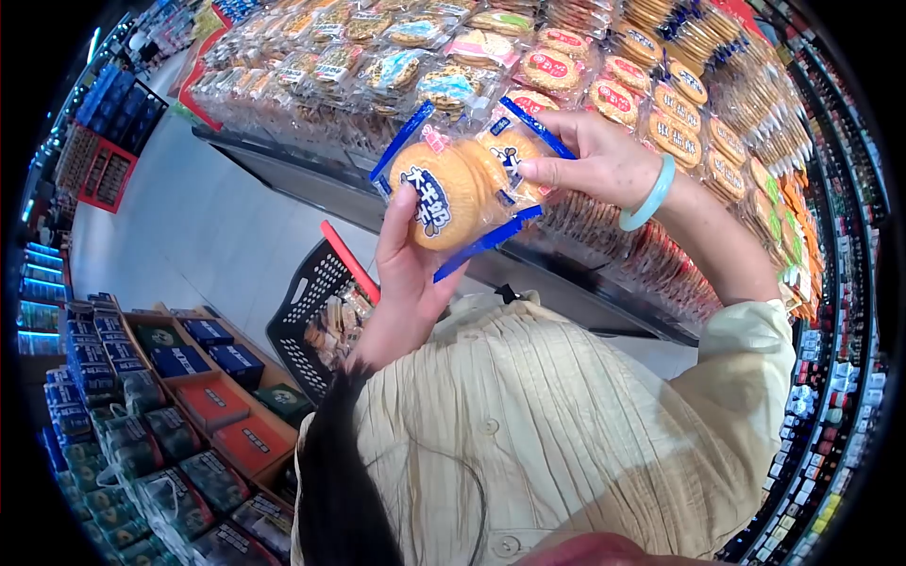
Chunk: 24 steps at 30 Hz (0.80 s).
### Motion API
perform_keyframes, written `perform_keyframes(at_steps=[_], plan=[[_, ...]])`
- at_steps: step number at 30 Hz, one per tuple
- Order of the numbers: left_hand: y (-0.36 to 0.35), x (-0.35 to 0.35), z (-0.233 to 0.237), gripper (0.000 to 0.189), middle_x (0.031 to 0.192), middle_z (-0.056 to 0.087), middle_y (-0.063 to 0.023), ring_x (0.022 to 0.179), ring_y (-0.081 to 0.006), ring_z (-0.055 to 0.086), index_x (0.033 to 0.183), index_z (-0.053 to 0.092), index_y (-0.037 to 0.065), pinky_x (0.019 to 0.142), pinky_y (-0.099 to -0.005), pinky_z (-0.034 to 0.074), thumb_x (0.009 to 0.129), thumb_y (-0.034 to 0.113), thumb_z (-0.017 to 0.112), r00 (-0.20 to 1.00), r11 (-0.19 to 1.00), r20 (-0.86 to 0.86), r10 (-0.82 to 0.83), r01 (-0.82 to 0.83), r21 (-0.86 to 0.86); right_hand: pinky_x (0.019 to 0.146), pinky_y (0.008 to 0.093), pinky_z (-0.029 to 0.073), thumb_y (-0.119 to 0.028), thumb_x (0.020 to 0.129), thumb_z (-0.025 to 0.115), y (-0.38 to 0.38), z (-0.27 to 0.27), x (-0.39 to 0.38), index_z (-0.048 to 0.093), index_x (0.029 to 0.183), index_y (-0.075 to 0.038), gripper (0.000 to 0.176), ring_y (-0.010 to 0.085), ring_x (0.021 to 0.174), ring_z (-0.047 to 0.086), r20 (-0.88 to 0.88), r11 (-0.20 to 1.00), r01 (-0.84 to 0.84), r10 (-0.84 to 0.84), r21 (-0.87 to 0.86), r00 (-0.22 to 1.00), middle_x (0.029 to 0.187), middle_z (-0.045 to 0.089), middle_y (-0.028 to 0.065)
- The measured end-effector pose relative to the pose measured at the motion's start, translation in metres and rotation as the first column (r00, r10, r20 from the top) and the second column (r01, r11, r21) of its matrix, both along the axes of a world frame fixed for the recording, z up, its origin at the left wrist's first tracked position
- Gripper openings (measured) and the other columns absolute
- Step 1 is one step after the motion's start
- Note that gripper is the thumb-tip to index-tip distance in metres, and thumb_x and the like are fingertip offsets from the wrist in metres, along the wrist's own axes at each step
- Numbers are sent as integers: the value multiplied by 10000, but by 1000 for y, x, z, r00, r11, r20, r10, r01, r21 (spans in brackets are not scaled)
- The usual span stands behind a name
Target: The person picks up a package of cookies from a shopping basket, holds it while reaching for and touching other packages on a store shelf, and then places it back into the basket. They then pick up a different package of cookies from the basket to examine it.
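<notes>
Two clear packets of round biscuits with blue edges are held up in front of me. My left hand [411, 278] grips the nearer biscuit packet [442, 193] from below, its thumb on the front. Behind and to the right, partly covered by it, is the second biscuit packet [514, 156]. My right hand [590, 160] pinches that one at its right side, thumb in front. A pale green bangle [649, 193] circles my right wrist. The two packets overlap, and the left fingers behind the nearer one are mostly hidden.
A sloping display [377, 80] of many wrapped biscuits stretches ahead and right. Below my left hand is a black shopping basket [294, 316] with a red handle, holding small wrapped items. Stacked boxes [198, 415] stand at lower left. Shelves [840, 368] curve along the right edge.
</notes>
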<state>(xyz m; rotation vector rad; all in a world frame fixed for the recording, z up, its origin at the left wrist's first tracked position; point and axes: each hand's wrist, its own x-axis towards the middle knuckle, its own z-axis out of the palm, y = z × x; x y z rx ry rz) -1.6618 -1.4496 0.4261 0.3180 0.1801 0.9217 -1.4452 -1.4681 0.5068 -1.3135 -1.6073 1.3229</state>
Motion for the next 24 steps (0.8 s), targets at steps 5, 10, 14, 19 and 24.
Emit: perform_keyframes(at_steps=[5, 10, 14, 19, 24], plan=[[0, -9, -2, 555, 1408, 460, -137, 1315, -322, 418, 1396, 405, 70, 1102, -542, 302, 939, 352, 542, 997, 995, 41, -64, 61, 75, 606, 224, 533, -339, 866, 690, 7, 3, 13, 592, 1174, 2, 470, 88, 729, 629, -20, 999, 32, -32, -1, 999, 914, 675, 43], [5, -21, -10, 526, 1413, 459, -128, 1320, -316, 415, 1396, 414, 90, 1097, -566, 294, 948, 343, 524, 997, 991, 53, -63, 56, 124, 579, 214, 511, -362, 850, 702, 14, 5, 27, 591, 1196, -6, 509, 70, 694, 613, -12, 996, 71, -71, 51, 997, 872, 670, 35], [9, -31, -23, 575, 1450, 395, -171, 1327, -343, 398, 1429, 340, 59, 1094, -564, 299, 956, 344, 501, 984, 990, 128, -127, 117, 80, 607, 212, 495, -344, 840, 710, 15, 10, 31, 592, 1202, -9, 507, 61, 700, 600, 26, 988, 95, -99, 123, 995, 843, 655, 23], [5, -31, 8, 683, 1372, 463, -223, 1229, -335, 513, 1390, 329, -40, 1012, -456, 453, 856, 283, 607, 975, 957, 28, -219, 209, 203, 623, 219, 469, -305, 841, 706, 19, 18, 49, 605, 1243, -33, 495, 53, 723, 551, 267, 972, -113, 56, 205, 962, 833, 639, 6], [22, -43, 3, 599, 1240, 568, -200, 1106, -286, 601, 1330, 415, -40, 941, -422, 499, 870, 294, 607, 941, 843, -199, -275, 336, 421, 814, 254, 496, -203, 833, 716, 23, 31, 38, 586, 1224, 30, 474, 90, 910, 597, 302, 958, -287, 274, -1, 913, 1049, 672, 64]])
